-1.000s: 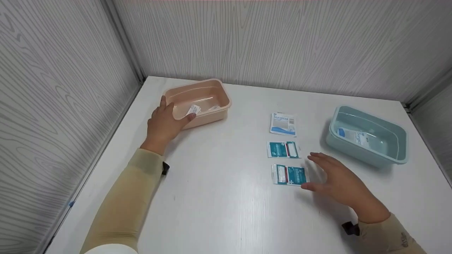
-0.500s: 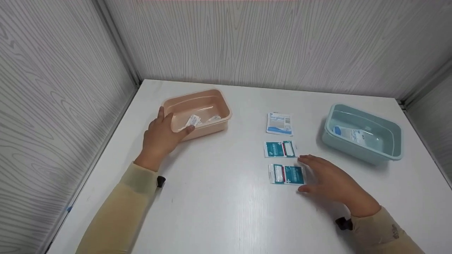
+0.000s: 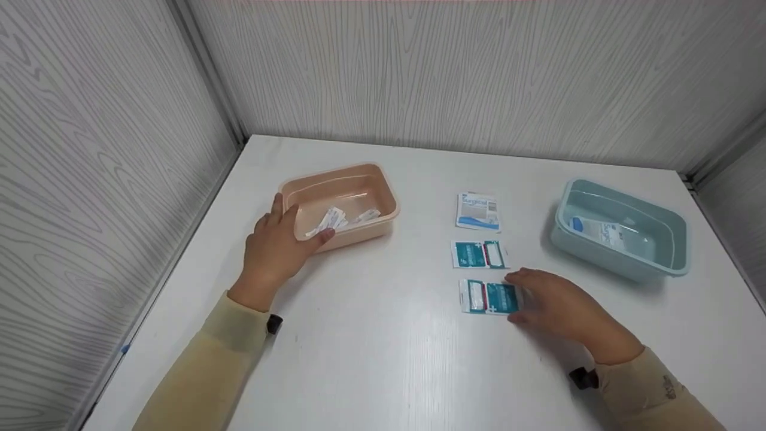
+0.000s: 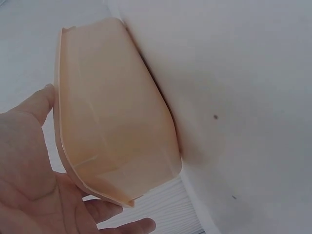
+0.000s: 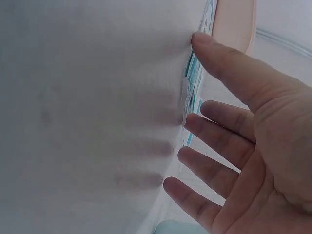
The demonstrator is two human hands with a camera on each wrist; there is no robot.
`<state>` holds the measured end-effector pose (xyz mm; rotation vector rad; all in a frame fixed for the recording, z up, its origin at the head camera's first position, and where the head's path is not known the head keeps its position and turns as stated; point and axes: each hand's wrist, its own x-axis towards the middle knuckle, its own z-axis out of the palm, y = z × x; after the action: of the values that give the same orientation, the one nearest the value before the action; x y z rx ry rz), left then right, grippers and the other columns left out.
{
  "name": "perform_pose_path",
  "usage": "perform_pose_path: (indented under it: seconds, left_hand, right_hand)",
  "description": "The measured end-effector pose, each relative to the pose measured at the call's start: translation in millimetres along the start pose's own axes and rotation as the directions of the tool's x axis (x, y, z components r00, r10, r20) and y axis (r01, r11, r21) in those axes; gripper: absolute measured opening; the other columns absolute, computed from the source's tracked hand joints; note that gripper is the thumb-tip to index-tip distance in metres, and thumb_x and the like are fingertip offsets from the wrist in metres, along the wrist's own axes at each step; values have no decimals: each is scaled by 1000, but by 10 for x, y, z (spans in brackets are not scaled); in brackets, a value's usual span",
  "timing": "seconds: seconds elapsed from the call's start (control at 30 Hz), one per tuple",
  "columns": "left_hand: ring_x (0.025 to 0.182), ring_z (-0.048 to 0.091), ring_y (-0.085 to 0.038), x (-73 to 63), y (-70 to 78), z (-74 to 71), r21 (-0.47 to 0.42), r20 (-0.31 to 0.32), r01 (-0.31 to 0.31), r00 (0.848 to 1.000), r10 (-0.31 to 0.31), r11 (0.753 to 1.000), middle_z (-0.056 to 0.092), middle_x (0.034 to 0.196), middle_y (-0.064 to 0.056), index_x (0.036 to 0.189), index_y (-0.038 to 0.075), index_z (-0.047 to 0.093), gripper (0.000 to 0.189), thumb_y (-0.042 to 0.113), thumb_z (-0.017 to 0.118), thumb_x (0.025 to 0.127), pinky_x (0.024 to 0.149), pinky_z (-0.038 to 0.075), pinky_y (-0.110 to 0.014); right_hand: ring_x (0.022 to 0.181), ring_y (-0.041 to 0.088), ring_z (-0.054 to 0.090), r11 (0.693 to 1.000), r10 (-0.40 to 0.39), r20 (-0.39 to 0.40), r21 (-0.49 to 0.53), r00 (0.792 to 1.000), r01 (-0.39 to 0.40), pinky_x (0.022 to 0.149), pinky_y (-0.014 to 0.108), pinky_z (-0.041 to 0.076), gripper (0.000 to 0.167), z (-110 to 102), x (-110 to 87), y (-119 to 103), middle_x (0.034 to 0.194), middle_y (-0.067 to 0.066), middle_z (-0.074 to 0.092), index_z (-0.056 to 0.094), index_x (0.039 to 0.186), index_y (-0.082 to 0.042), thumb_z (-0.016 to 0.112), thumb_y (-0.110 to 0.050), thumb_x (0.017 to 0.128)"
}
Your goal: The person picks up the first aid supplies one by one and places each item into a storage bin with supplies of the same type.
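While my left hand grips the peach basin, my unclenched right hand came pinching-close to the nearer teal packet.

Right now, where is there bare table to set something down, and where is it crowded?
Free: the table between both sleeves, nearer than the packets; also between the pink bin and packets. Crowded: the nearest packet, with the right hand at its edge, and the pink bin's corner at the left hand.

I see a peach plastic tub at the left hand, a red-striped teal-and-white packet at the right hand.
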<state>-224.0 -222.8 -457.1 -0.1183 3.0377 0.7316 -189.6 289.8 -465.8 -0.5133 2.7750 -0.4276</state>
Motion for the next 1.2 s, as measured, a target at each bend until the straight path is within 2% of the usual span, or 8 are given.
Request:
perform_pose_path:
  seconds: [0.23,0.5,0.7,0.83,1.0,1.2]
  left_hand:
    - [170,28,-56,-47,49,19,4,15,-3,1000,3,1000,4,191,-22,179,5,28,124,94,52,97,129,31,-84]
    - [169,30,-57,-115,59,36,-1,0,-10,1000,10,1000,6,191,-24,179,5,29,121,92,54,98,127,33,-84]
    - [170,28,-58,-149,37,40,-12,-18,-4,1000,4,1000,6,191,-24,179,5,28,122,92,56,97,126,32,-85]
    - [170,27,-58,-178,6,33,-14,-21,3,1000,-3,1000,5,191,-24,179,5,27,124,94,54,97,126,32,-86]
    - [170,25,-58,-182,-13,35,-14,-17,-4,1000,4,1000,3,191,-25,180,5,25,126,95,51,97,126,33,-84]
    - [171,23,-58,-163,-7,62,-19,-19,-5,1000,5,1000,3,190,-25,180,5,24,126,95,52,97,126,32,-84]
  right_hand:
    - [145,44,67,1000,4,-22,-2,1000,-4,123,68,50,64,-19,-20,12,155,17,72,69,153,-9,93,-21,94]
    - [147,44,65,1000,16,-12,17,1000,-16,124,69,49,77,-33,-13,9,155,17,72,64,158,-7,95,-25,90]
    - [135,35,70,999,0,-35,52,999,2,120,66,54,84,-39,-30,-1,149,12,74,60,162,-11,96,-26,88]
    - [134,34,68,995,22,-39,100,999,-18,119,66,55,84,-63,-40,-16,149,8,72,57,164,-14,93,-27,90]
    - [139,38,67,977,33,-98,215,995,-11,120,65,55,85,-113,-87,32,146,7,71,52,167,-12,89,-21,91]
    - [141,39,66,961,70,-140,273,988,-29,119,67,55,91,-235,-134,90,148,9,69,46,171,-14,92,-22,92]
